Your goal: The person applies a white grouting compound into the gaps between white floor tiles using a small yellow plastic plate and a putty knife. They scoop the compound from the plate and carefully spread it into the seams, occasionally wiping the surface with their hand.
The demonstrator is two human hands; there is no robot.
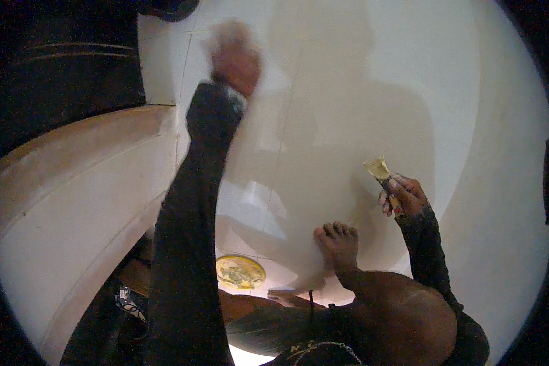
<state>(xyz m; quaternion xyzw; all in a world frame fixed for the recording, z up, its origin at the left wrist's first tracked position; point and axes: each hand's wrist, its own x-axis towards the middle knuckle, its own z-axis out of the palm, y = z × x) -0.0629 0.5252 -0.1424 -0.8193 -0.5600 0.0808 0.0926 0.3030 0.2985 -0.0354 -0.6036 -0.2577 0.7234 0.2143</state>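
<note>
My right hand (410, 194) is closed round the handle of a small putty knife (378, 168). Its flared, pale yellowish blade points up and to the left, and part of the handle shows below my fingers. My left arm stretches far forward in a dark sleeve. At its end, my left hand (236, 61) is over the pale tiled surface, smeared by motion. Its fingers cannot be made out, nor whether it touches the tiles. A round yellow dish (241, 272) with smeared pale paste in it lies near my legs, to the right of my left forearm.
Pale tiles (323, 122) with thin joints spread ahead, with my shadow across them. A curved, pale raised edge (91, 177) runs along the left, beside a dark area. My bare foot (338, 241) is in the middle. A dark round object (169, 7) is at the top left.
</note>
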